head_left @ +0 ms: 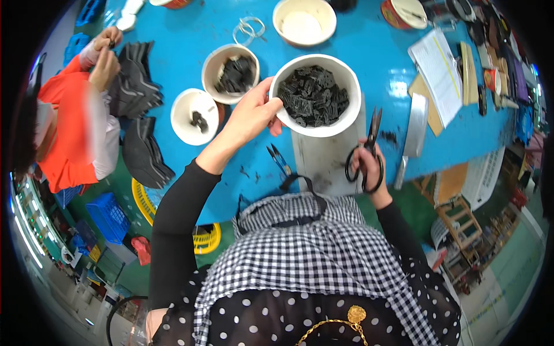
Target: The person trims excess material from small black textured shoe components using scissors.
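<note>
My left hand (254, 112) grips the rim of a white paper tub (353, 109), raised above the blue table. Inside the tub lie many small black pieces (314, 95), some with a ridged look. My right hand (367, 167) holds black-handled scissors (373, 127) by their finger loops, the blades pointing away from me and nearly together. Under the tub a grey board (323, 161) lies on the table, partly hidden. Left of the tub stand two more tubs: one (210, 72) with black pieces, the other (182, 118) with a few dark bits.
A cleaver (415, 127) lies to the right beside papers (437, 75). Tweezers (279, 160) rest near the front edge of the blue table (369, 34). Stacked black sheets (141, 150) lie at left, where a person in orange (69, 127) works. Another tub (304, 23) stands behind.
</note>
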`<state>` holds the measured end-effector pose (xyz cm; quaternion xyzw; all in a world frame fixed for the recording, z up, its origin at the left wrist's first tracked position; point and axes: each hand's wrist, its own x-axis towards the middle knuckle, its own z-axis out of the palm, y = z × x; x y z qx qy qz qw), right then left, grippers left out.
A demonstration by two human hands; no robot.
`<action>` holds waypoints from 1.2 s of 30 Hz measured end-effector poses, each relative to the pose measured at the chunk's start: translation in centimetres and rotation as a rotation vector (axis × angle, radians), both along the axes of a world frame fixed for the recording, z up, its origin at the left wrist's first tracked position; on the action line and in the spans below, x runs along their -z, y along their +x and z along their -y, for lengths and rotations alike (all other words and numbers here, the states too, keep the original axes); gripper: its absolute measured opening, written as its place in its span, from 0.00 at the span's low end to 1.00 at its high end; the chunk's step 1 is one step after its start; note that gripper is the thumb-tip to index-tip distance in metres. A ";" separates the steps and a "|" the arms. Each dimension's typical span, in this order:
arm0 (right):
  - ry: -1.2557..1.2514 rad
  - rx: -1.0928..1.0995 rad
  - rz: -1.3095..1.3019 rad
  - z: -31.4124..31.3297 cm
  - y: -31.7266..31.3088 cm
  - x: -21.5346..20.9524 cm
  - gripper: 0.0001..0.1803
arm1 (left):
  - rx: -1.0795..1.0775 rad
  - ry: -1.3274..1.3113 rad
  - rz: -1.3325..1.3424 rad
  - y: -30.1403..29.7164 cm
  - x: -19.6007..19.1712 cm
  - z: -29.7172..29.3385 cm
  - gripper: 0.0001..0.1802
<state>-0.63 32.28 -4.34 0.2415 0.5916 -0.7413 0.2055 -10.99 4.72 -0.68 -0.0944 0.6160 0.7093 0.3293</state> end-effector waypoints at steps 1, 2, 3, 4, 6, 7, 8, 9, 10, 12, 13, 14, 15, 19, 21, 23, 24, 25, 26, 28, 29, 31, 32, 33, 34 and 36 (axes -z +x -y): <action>0.030 0.004 -0.004 0.0 -0.3 -0.1 0.14 | 0.025 -0.006 0.031 1.0 1.2 -0.7 0.24; 0.057 0.006 -0.008 -0.2 -0.4 -0.4 0.14 | 0.052 -0.042 0.081 2.0 2.0 -1.6 0.23; 0.071 0.001 -0.020 -0.4 -0.3 -0.6 0.14 | 0.055 -0.071 0.074 3.2 2.5 -2.2 0.24; 0.057 0.008 -0.019 -0.3 -0.3 -0.9 0.14 | 0.057 -0.104 0.060 4.2 3.1 -2.7 0.24; 0.046 0.033 -0.009 -0.4 0.4 -1.4 0.15 | 0.052 -0.032 0.101 4.8 3.9 -2.6 0.31; 0.056 0.041 0.001 -0.7 0.8 -1.4 0.15 | 0.075 -0.250 -0.051 4.7 3.5 -2.6 0.35; 0.060 0.050 0.007 -0.9 1.4 -1.3 0.15 | 0.097 -0.467 -0.209 4.5 3.0 -2.6 0.39; 0.036 0.050 0.006 -1.0 1.9 -1.2 0.15 | 0.087 -0.697 -0.433 4.3 2.3 -2.5 0.35; 0.011 0.051 0.004 -1.1 2.4 -1.1 0.14 | 0.006 -0.806 -0.674 4.1 2.0 -2.5 0.26; 0.005 0.046 0.000 -1.2 3.3 -1.1 0.14 | -0.041 -0.779 -1.124 3.5 1.8 -3.0 0.15; 0.017 0.011 -0.012 -1.3 3.6 -1.1 0.14 | 0.027 -0.790 -1.184 3.3 0.9 -3.8 0.10; 0.029 -0.022 -0.026 -1.3 3.9 -1.2 0.14 | 0.123 -0.806 -1.282 3.0 1.0 -4.5 0.11; 0.060 -0.040 -0.035 -1.2 4.0 -1.4 0.13 | 0.168 -0.876 -1.292 2.9 1.3 -5.2 0.12; 0.053 -0.060 -0.073 -1.5 4.8 -1.7 0.12 | 0.250 -0.980 -1.322 2.7 2.4 -6.6 0.11; 0.034 -0.028 -0.107 -1.7 5.2 -1.8 0.12 | 0.249 -0.986 -1.311 3.1 2.8 -6.7 0.09; 0.031 -0.021 -0.105 -2.0 5.8 -1.6 0.12 | 0.248 -0.991 -1.296 3.5 3.2 -6.5 0.08; 0.031 -0.018 -0.101 -2.1 6.0 -1.4 0.12 | 0.226 -0.947 -1.290 3.7 3.2 -6.4 0.08; 0.028 -0.017 -0.103 -2.2 6.2 -1.3 0.12 | 0.203 -0.903 -1.281 3.9 3.2 -6.3 0.08; 0.014 -0.013 -0.114 -2.2 6.4 -1.2 0.12 | 0.204 -0.906 -1.282 4.2 3.2 -6.1 0.08; 0.002 -0.011 -0.124 -2.1 6.7 -1.3 0.12 | 0.210 -0.867 -1.241 4.5 2.9 -6.1 0.08; 0.008 -0.024 -0.123 -2.0 6.7 -1.5 0.12 | 0.209 -0.867 -1.239 4.9 2.7 -6.1 0.08; 0.015 -0.042 -0.121 -1.8 6.5 -2.2 0.12 | -0.074 -0.586 -0.904 5.5 2.2 -6.2 0.08; 0.032 -0.074 -0.131 -1.7 6.3 -2.7 0.12 | -0.077 -0.587 -0.901 5.6 2.3 -6.1 0.08; 0.049 -0.108 -0.141 -1.5 6.1 -3.2 0.12 | -0.082 -0.586 -0.859 5.7 2.3 -5.8 0.08; 0.049 -0.114 -0.139 -1.4 6.0 -3.4 0.12 | -0.088 -0.586 -0.816 5.6 2.2 -5.6 0.08; 0.054 -0.124 -0.156 -1.1 5.8 -3.6 0.12 | -0.049 -0.602 -0.798 5.4 2.3 -5.6 0.08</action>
